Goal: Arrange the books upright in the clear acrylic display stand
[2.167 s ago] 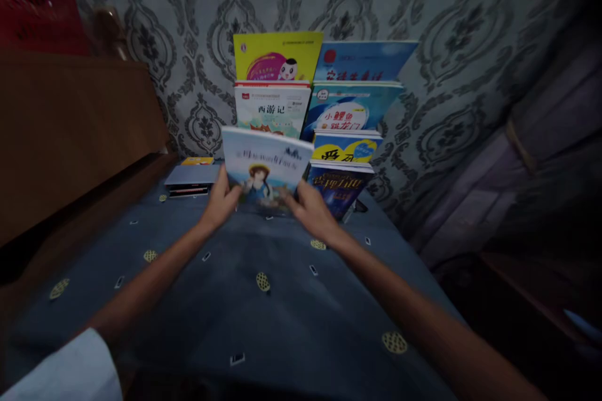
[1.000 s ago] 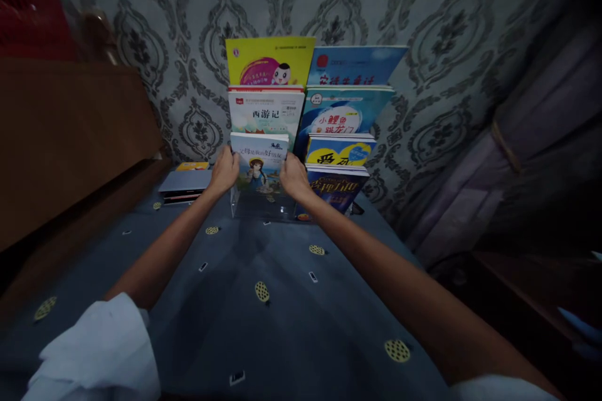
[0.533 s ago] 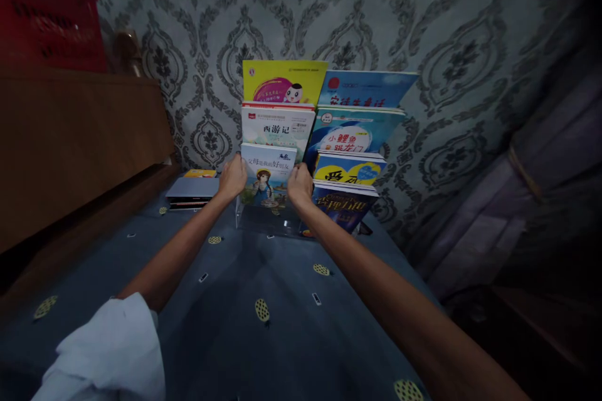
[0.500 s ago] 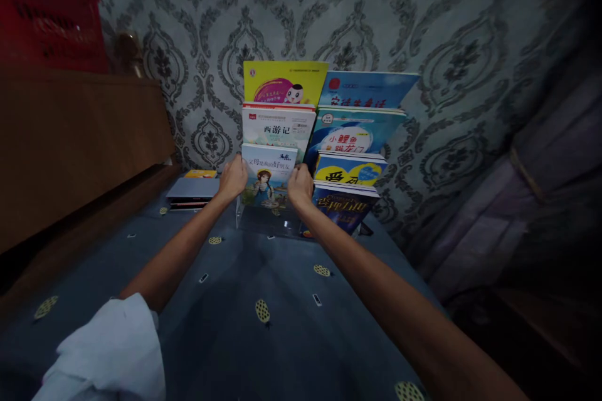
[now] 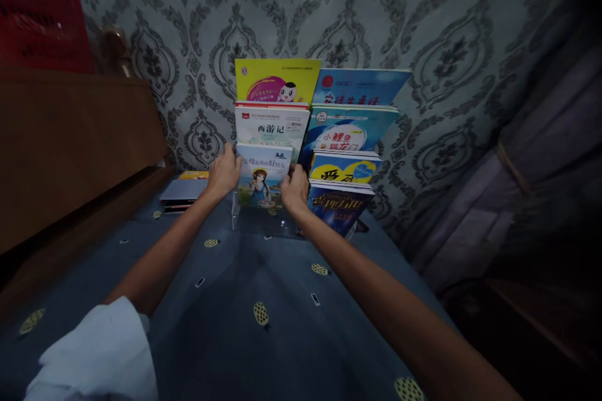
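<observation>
Beside the front book's (image 5: 262,182) edges (wide cloth (image 5: 221,338) nearer) curve both hands (image 5: 224,173) (image 5: 295,190).

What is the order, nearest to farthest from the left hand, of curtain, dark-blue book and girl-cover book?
1. Girl-cover book: beside the left hand.
2. Dark-blue book: beyond the right hand.
3. Curtain: far right.

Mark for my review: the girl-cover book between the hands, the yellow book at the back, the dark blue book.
Girl-cover book (image 5: 262,178), head view: front cover's middle.
Yellow book (image 5: 278,80), head view: exposed upper cover.
Dark blue book (image 5: 340,202), head view: front cover lettering.
</observation>
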A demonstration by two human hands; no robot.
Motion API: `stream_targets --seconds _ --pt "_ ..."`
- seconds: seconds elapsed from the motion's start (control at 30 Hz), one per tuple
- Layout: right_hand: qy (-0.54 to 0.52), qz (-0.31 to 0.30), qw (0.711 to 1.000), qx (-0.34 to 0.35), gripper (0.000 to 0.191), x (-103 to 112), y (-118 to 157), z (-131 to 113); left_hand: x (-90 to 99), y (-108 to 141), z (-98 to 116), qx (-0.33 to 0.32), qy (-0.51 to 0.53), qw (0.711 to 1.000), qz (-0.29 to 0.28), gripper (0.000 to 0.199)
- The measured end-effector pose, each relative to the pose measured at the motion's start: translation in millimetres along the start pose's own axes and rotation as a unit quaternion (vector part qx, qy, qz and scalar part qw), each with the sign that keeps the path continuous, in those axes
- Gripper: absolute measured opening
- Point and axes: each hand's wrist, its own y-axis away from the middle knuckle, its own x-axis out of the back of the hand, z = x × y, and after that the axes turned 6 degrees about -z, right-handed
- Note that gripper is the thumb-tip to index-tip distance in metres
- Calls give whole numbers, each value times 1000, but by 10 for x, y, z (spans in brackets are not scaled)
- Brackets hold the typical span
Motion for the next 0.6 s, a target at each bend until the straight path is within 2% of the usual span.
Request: stream_targets --seconds 0.1,0.2,0.4,0.5,0.6 --pt "7 2 1000 16 39 3 77 -13 61 30 73 -55 -11 998 26 42" --pt "6 6 999 44 47 5 165 -12 86 42 108 -95 -40 994 26 39" --pt "10 -9 996 83 58 -18 199 72 51 -17 76 -98 -43 994 4 32" --pt "20 -4 995 95 61 -25 199 114 39 -44 89 -88 -91 992 4 33" --pt "42 20 989 140 65 30 242 86 48 -48 126 -82 -133 988 6 33"
